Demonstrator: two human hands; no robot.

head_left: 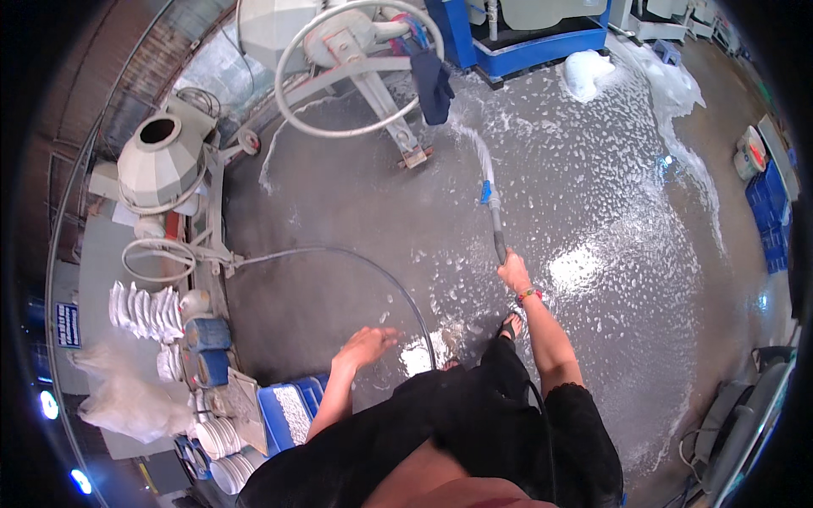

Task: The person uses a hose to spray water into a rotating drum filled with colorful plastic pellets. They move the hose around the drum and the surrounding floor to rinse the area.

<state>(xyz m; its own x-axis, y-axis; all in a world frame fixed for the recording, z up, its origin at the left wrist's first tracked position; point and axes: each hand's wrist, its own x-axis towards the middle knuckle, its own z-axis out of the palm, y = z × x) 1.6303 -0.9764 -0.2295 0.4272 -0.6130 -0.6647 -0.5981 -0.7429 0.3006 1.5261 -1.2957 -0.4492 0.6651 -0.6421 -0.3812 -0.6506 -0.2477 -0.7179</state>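
Note:
My right hand (514, 273) is closed around the grey grip of a hose wand (496, 222), held out in front of me. A blue valve handle (486, 192) sits near its tip, and a white jet of water (478, 146) leaves it toward the foot of a handwheel machine. My left hand (366, 346) hangs in the air, fingers stretched and holding nothing. Close to it a dark hose (373, 263) curves over the wet floor toward my body, where my clothes hide the rest.
White foam (587, 74) spreads over the floor at the right. Ahead stands a machine with a large handwheel (359, 68); a blue machine frame (542, 59) is behind it. A drum mixer (161, 165), blue containers (208, 335) and stacked white lids (218, 438) line the left. Blue crates (769, 207) stand far right.

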